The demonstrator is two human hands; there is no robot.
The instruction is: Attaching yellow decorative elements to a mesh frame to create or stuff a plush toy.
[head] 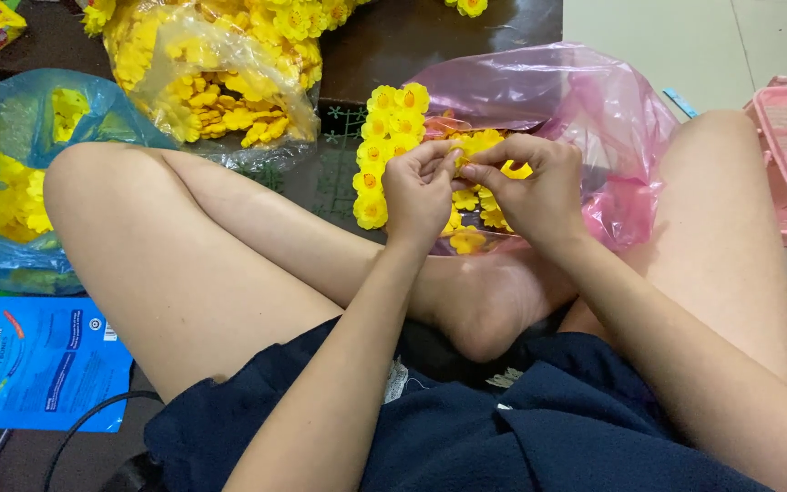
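Hands meeting over our crossed legs, our left hand (418, 193) and right hand (528, 182) with fingers pinched together on a small yellow flower (463, 151), just before the pink bag (594, 109), strip of yellow flowers (383, 146) at left.

The small yellow artificial flowers (384, 137) with orange centres look like matt fabric or foam, while the thin pink plastic bag (594, 109) around them is glossy, translucent and crinkled. The clear plastic bag (229, 55) and the blue plastic bag (2, 118) shine likewise. The dark navy shorts (503, 428) are soft matt cloth, and the flat blue pouch (38, 364) looks smooth and slick.
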